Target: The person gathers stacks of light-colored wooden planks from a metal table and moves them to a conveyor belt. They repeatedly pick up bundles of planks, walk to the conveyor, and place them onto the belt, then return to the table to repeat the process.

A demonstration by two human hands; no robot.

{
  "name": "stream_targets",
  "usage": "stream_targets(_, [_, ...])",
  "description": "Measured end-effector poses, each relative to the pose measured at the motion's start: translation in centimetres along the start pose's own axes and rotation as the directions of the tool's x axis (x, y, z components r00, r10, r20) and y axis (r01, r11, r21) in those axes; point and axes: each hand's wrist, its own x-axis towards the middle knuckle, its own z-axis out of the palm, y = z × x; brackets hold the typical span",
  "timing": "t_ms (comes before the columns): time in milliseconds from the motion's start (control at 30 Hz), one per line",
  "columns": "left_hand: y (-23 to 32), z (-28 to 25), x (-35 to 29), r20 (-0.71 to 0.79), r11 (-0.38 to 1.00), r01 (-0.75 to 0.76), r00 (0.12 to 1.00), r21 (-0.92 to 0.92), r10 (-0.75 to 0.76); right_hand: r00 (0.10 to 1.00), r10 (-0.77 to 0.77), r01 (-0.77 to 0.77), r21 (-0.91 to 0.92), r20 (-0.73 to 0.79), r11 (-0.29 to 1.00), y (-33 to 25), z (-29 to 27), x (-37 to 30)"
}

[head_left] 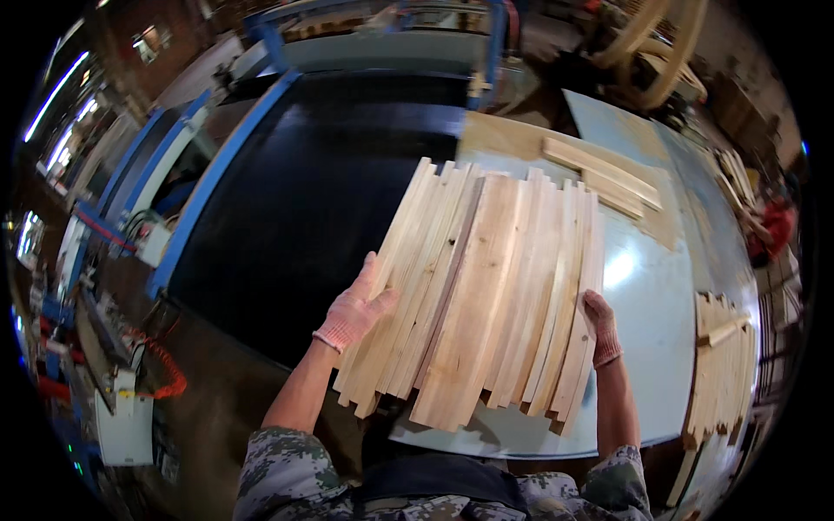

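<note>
A wide row of pale wooden strips, lying side by side with uneven ends, spans the space between my hands. My left hand, in a pinkish knitted glove, presses against the row's left edge, its thumb over the outer strips. Along the right edge, my gloved right hand grips the outermost strip, fingers curled. Both hands squeeze the strips together from the sides. The near ends stick out toward me past the front of the light-grey table. What supports the strips underneath is hidden.
Left of the strips lies a black conveyor belt with a blue frame. A few loose wooden strips rest on the table's far part. More strips are stacked at the right. Beyond them is a person in red.
</note>
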Motion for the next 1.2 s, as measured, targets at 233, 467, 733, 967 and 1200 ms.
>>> stream_targets(233, [-13.7, -16.8, 0.6, -0.146, 0.979, 0.001, 0.989, 0.204, 0.030, 1.000, -0.012, 0.012, -0.002, -0.003, 1.000, 14.6, 16.7, 8.0])
stream_targets(467, [-25.5, -35.2, 0.5, -0.303, 0.688, 0.175, 0.950, 0.704, 0.069, 0.997, 0.051, -0.060, -0.163, -0.057, 0.985, 26.3, 43.3, 7.1])
stream_targets(733, [-26.3, -43.9, 0.8, -0.184, 0.730, 0.246, 0.969, 0.637, -0.166, 0.997, 0.066, -0.058, -0.201, 0.032, 0.978, 36.4, 59.0, 12.5])
stream_targets(967, [-21.5, -43.4, -0.4, -0.265, 0.678, 0.418, 0.908, 0.605, -0.324, 0.980, 0.199, 0.004, -0.992, -0.021, -0.124, 31.3, 64.8, 11.1])
stream_targets(1200, [-23.7, -44.3, 0.4, -0.107, 0.989, 0.143, 0.985, 0.029, -0.139, 0.998, 0.056, 0.028, -0.983, 0.039, 0.180, 33.5, 61.3, 9.4])
